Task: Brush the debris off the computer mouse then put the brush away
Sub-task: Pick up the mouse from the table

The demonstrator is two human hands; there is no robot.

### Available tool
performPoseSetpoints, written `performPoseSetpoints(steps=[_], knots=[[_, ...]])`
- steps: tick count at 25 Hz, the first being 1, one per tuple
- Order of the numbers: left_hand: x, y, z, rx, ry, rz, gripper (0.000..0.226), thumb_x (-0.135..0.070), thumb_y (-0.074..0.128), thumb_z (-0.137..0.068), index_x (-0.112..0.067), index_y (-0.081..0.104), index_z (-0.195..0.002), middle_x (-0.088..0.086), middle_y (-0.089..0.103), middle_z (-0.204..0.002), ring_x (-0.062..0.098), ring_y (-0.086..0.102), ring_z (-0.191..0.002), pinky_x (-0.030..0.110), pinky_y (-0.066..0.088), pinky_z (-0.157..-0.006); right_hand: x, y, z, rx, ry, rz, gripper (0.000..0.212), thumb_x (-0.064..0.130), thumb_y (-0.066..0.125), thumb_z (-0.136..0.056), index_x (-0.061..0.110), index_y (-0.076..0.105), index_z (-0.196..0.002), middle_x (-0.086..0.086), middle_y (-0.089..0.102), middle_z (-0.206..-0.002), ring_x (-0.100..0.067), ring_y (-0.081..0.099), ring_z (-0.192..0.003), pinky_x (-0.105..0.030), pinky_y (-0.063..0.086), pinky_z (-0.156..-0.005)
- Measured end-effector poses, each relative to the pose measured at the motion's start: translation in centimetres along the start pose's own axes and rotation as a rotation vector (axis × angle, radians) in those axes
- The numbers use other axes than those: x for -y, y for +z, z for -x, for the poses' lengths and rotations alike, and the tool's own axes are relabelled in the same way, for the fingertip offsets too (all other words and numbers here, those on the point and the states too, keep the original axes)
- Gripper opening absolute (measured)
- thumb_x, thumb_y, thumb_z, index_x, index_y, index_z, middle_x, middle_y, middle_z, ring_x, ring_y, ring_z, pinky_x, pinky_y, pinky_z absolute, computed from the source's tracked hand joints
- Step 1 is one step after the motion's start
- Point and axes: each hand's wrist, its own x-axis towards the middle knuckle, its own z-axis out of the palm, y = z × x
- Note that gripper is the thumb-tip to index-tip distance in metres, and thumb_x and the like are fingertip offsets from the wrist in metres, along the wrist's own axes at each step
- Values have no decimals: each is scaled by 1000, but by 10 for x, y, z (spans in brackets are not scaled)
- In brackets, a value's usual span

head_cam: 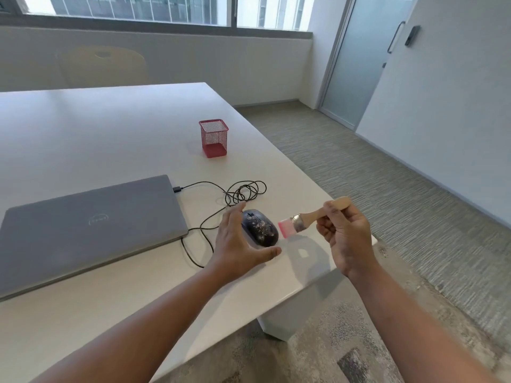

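Observation:
A black computer mouse point(261, 228) speckled with pale debris lies near the table's right edge. My left hand point(237, 244) hovers open just left of it, fingers spread and thumb curled in front of the mouse. My right hand point(344, 233) grips the wooden handle of a small brush point(301, 221), whose pink bristles point left and sit just right of the mouse, slightly above the table.
A closed grey laptop point(88, 228) lies to the left, with the mouse's black cable point(237, 192) coiled behind the mouse. A red mesh pen holder point(213, 138) stands farther back. The white table point(110, 128) ends close on the right, at its corner.

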Motion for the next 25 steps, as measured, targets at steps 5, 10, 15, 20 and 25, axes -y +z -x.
performPoseSetpoints(steps=[5,10,15,20,25], knots=[[12,12,-8,-29,-70,-100,150,-63,98,-61,-29,1,-171,3,14,-178,26,15,-164,39,15,-128,-15,-24,-6,-77,122,-110,15,9,68,-98,16,68,-85,1,66,-70,-10,61,-63,-23,56,-61],[13,18,-17,-34,-98,-223,155,-72,92,-61,-27,-7,-171,5,20,-177,27,16,-164,44,12,-131,-22,-29,-9,-118,161,-137,13,9,68,-98,15,67,-87,1,67,-69,-9,62,-61,-22,58,-62],[12,21,-21,-36,-109,-255,151,-75,89,-63,-27,-5,-171,3,24,-174,25,15,-163,44,9,-131,-28,-27,-12,-153,183,-137,13,8,68,-98,14,66,-86,2,67,-66,-9,62,-58,-22,58,-60],[11,23,-22,-68,-95,-265,143,-75,86,-64,-28,4,-171,-1,32,-170,23,21,-160,44,11,-130,-30,-27,-14,-165,201,-144,13,8,67,-98,14,65,-88,1,67,-69,-10,61,-60,-22,58,-60],[13,25,-23,-50,-93,-293,139,-76,81,-62,-26,9,-170,-2,36,-168,23,23,-158,44,13,-129,-33,-27,-14,-178,211,-142,11,9,68,-98,14,66,-89,0,67,-72,-10,62,-62,-22,58,-62]])
